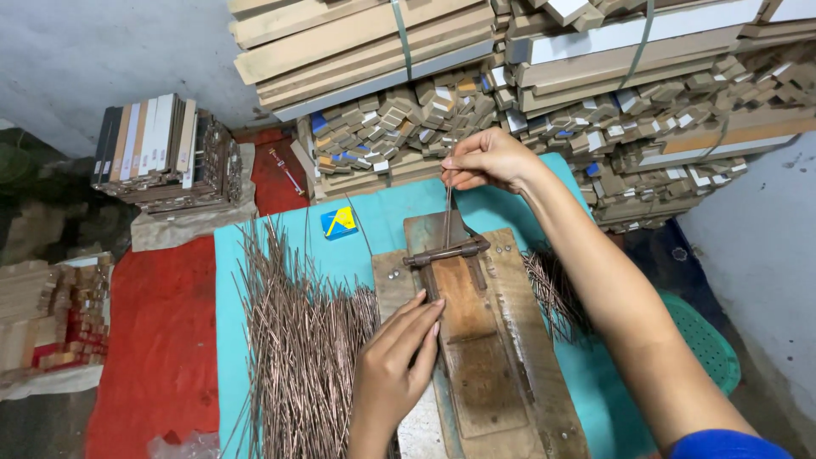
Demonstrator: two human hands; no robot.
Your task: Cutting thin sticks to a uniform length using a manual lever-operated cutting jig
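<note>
A wooden jig board with a metal lever bar lies on a turquoise table. My right hand pinches the far end of a few thin copper-coloured rods that run under the bar. My left hand rests with fingers together on the near end of the rods, at the board's left edge. A big loose heap of similar rods lies left of the board. A smaller bunch lies to its right, partly behind my forearm.
A small blue and yellow box sits on the table's far side. Bundled wooden strips and small blocks are stacked behind. Another stack stands at far left. Red cloth covers the floor; a green plastic stool is at right.
</note>
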